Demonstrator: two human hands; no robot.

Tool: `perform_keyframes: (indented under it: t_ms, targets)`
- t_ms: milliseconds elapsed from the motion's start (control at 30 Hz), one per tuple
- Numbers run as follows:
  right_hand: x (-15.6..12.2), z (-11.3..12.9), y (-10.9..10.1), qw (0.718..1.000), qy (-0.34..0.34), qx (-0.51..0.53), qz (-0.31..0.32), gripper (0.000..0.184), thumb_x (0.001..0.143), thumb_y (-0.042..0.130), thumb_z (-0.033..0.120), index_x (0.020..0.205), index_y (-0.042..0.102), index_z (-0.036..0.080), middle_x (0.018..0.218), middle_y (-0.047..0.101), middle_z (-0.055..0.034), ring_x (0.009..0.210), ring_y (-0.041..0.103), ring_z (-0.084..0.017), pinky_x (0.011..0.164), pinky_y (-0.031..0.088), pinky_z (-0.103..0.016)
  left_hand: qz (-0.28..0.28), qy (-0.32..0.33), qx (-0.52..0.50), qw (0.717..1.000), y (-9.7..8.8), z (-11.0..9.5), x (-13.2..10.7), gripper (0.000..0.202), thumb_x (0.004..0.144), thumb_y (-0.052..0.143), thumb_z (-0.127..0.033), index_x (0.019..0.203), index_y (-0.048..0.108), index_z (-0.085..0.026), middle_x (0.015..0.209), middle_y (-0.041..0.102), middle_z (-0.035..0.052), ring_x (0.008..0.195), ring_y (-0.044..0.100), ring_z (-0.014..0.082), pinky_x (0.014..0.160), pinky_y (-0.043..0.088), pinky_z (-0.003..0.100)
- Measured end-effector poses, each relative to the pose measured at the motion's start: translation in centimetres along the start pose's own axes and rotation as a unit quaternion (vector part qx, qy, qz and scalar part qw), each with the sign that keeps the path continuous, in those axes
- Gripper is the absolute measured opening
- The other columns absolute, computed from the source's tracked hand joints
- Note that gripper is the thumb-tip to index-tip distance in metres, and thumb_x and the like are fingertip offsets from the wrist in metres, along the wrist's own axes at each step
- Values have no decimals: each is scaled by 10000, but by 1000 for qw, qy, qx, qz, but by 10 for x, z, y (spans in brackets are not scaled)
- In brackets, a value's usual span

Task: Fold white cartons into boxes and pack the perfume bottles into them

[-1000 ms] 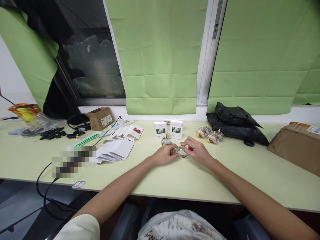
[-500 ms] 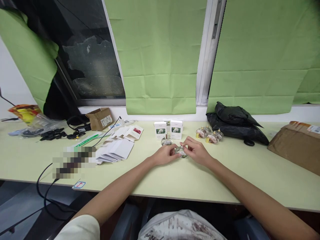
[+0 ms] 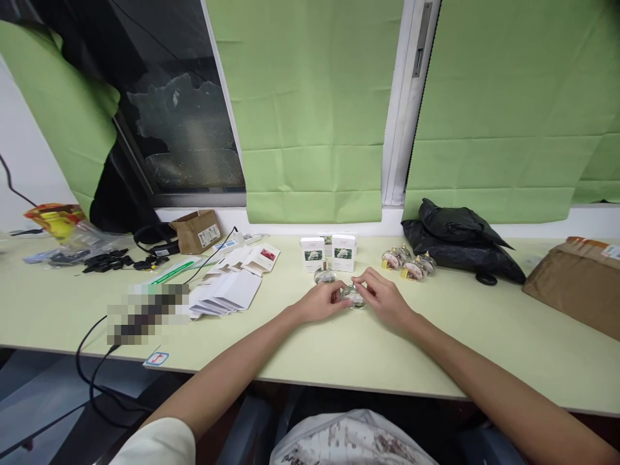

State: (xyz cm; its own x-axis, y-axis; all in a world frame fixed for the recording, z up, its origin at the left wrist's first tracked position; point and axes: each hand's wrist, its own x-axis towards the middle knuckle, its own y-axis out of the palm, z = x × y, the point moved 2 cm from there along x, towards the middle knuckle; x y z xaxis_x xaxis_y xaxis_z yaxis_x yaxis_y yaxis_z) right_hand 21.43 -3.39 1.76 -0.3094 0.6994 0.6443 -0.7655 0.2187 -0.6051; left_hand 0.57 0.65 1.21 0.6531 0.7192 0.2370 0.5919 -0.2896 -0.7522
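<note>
A small round glass perfume bottle point(image 3: 355, 298) stands on the table between my two hands. My left hand point(image 3: 318, 302) is closed around its left side with thumb and fingers. At the bottle's top, the fingers of my right hand point(image 3: 385, 296) are pinched on the neck or cap, which they mostly cover. Just behind my left hand is a second clear bottle point(image 3: 324, 276), upright. Small white boxes with flower pictures point(image 3: 343, 254) stand upright in a group behind both bottles.
To the right sit several pinkish bottles with gold tops point(image 3: 413, 268), a black plastic bag point(image 3: 460, 242) and a brown package point(image 3: 576, 284). Flattened white cartons point(image 3: 227, 292), an open cardboard box point(image 3: 196, 232) and black cables point(image 3: 80, 361) lie to the left.
The view has shifted slightly, so everything sits a little further right. Both hands keep their hold on the bottle and its top, with hardly any visible movement.
</note>
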Motion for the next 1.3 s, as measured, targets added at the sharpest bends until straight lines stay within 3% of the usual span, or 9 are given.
perform_keyframes:
  t_ms: [133,400,600,767,967,1133,1300]
  targets:
    - [1,3,0,999,27,21,-2,216,1078,446,339,1141,636,258,1037,645,-43,804,611,-172,742,469,-305,1,0,3,1000,-1,-2,-1,361,929,620,-563,1004,623,-209,733,571,-16,652,517,156,599,356,281]
    - [2,-4,3,996,79,50,2,190,1052,491,401,1079,602,249,1001,650,-21,775,572,-173,729,461,-320,3,3,2,1000,-2,-3,-1,360,934,614,-556,1004,626,-203,749,588,-7,663,522,157,605,359,283]
    - [0,-5,1,995,93,40,13,231,1079,417,415,1100,581,255,983,663,-9,826,584,-184,749,452,-316,1,3,9,1000,-2,-3,-1,345,930,626,-551,956,603,-207,743,582,-16,654,516,152,603,350,279]
    - [0,-27,-3,994,100,-41,-24,234,1087,371,360,1154,566,251,1087,665,-39,914,629,-204,808,469,-336,1,2,13,1000,-2,-3,-1,347,934,624,-553,919,578,-209,757,594,-13,667,525,154,613,357,276]
    - [-2,-55,-2,972,141,-187,4,216,1037,455,355,1180,558,231,1172,575,-90,1000,636,-248,815,493,-364,6,-1,10,1000,-2,-2,-1,363,929,623,-574,976,602,-214,785,619,-4,691,551,165,628,379,280]
    - [-5,-61,1,960,158,-229,43,266,1014,496,356,1239,551,225,1222,531,-109,1009,642,-261,827,501,-378,6,-3,4,1000,-2,-1,0,398,916,628,-596,1016,621,-211,792,628,7,692,554,173,629,387,289]
    - [-5,-62,0,951,189,-240,36,337,1005,511,339,1319,527,217,1298,489,-135,1024,650,-265,778,498,-364,4,-3,5,1000,-2,-1,0,406,912,631,-595,1025,628,-206,798,630,11,691,553,172,629,387,292]
